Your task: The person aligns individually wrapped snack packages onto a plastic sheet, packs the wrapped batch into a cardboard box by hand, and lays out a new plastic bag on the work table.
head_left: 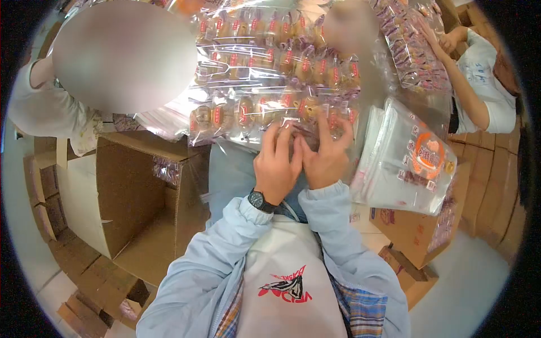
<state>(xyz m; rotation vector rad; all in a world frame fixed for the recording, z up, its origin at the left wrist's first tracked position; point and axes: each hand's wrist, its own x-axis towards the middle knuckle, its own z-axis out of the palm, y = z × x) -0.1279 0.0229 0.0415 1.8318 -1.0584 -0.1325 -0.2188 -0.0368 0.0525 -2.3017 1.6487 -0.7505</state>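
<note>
Rows of small wrapped pastries (262,106) with red print lie in clear plastic bags on the work surface in front of me. At the near edge of the closest bag (248,138), my left hand (276,164) has its fingers curled over the film, with the thumb close to the index finger. Beside it, my right hand (327,155) grips the same edge, its fingers bent over the pastries at the right end. The two thumbs almost meet. Film and fingertips partly hide exactly what is pinched.
A stack of clear printed bags (414,160) lies to the right. An open cardboard box (138,197) stands at my left, and another carton (417,239) is low on the right. Co-workers sit at left and right; one person's arm (468,90) reaches over more packs (408,48).
</note>
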